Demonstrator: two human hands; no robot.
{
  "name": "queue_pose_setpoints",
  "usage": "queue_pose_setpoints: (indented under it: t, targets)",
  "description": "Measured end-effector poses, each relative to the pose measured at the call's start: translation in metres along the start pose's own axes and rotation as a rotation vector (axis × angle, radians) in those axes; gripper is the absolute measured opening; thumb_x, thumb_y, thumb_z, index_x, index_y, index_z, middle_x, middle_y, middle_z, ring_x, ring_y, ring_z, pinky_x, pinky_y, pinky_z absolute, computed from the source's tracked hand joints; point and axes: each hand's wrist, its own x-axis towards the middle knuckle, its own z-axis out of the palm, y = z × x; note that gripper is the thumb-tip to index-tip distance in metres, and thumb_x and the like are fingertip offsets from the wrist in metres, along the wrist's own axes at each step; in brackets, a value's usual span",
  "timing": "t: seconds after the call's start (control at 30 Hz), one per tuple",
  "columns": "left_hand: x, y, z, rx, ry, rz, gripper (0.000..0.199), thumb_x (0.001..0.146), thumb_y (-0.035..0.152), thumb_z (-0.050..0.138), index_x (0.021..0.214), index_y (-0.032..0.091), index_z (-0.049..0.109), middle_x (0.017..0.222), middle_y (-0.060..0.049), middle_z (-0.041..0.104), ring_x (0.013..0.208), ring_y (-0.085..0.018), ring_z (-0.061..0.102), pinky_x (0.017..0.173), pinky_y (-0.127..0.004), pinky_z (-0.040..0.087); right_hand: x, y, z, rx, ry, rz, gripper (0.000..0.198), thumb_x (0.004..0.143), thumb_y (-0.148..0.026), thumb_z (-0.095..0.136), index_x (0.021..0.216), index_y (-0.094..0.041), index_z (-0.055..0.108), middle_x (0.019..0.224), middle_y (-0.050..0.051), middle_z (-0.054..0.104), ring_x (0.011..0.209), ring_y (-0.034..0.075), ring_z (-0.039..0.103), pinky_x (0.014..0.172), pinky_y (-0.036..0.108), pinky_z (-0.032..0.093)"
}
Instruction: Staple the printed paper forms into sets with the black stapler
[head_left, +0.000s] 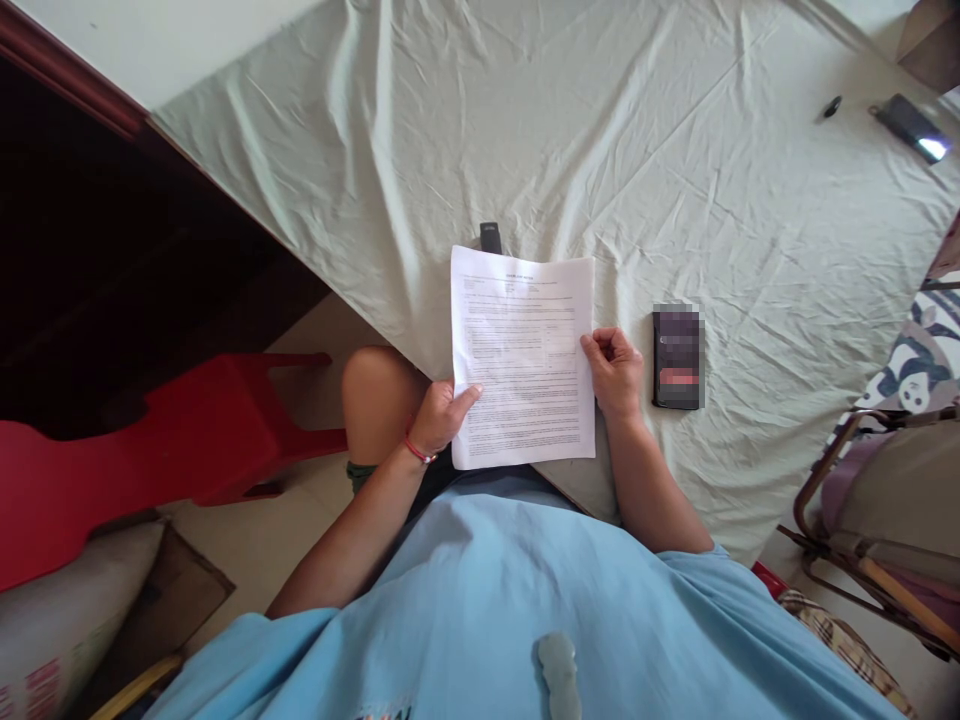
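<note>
A white printed sheet of paper [523, 360] is held up in front of my body, its small text facing me; whether it is one sheet or several I cannot tell. My left hand [442, 412] grips its lower left edge, thumb on the front and fingers behind. At the right edge, my right hand [615, 368] pinches the paper between thumb and bent fingers. A black object [490, 237] pokes out from behind the top edge, its lower part hidden. To the right of my right hand lies a phone [676, 358] with a blurred screen.
A pale green sheet [525, 120] covers the surface ahead, wrinkled all over. Far right are a small black item [832, 106] and a dark device [911, 128] with a bright patch. A red plastic chair [225, 430] stands left, a metal-framed folding chair [817, 480] right.
</note>
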Motion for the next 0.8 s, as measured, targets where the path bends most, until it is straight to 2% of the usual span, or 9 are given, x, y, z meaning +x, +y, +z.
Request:
queue_pose_setpoints:
  t: [0.33, 0.63, 0.8]
  targets:
    - [0.0011, 0.0024, 0.0007, 0.033, 0.013, -0.020, 0.056, 0.079, 0.063, 0.072, 0.094, 0.009, 0.079, 0.094, -0.013, 0.078, 0.088, -0.031, 0.073, 0.083, -0.040, 0.058, 0.0006, 0.0012, -0.0008, -0.045, 0.002, -0.017, 0.028, 0.085, -0.049, 0.071, 0.083, -0.022, 0.064, 0.072, -0.003, 0.062, 0.061, 0.012, 0.048, 0.061, 0.028, 0.040]
    - [0.0028, 0.0024, -0.0001, -0.017, 0.018, -0.044, 0.054, 0.076, 0.061, 0.073, 0.092, 0.010, 0.078, 0.092, -0.013, 0.078, 0.088, -0.031, 0.073, 0.081, -0.040, 0.058, 0.0005, 0.0008, -0.0031, -0.084, -0.010, 0.007, 0.029, 0.086, -0.049, 0.069, 0.079, -0.021, 0.066, 0.068, -0.002, 0.064, 0.060, 0.013, 0.051, 0.061, 0.029, 0.041]
    - [0.0027, 0.0014, 0.0001, -0.054, 0.008, -0.058, 0.056, 0.075, 0.061, 0.075, 0.095, 0.009, 0.079, 0.093, -0.014, 0.078, 0.089, -0.032, 0.073, 0.083, -0.041, 0.059, -0.0005, -0.0005, -0.0008, 0.007, 0.022, 0.017, 0.028, 0.083, -0.048, 0.071, 0.091, -0.022, 0.065, 0.070, -0.004, 0.063, 0.061, 0.013, 0.053, 0.061, 0.028, 0.043]
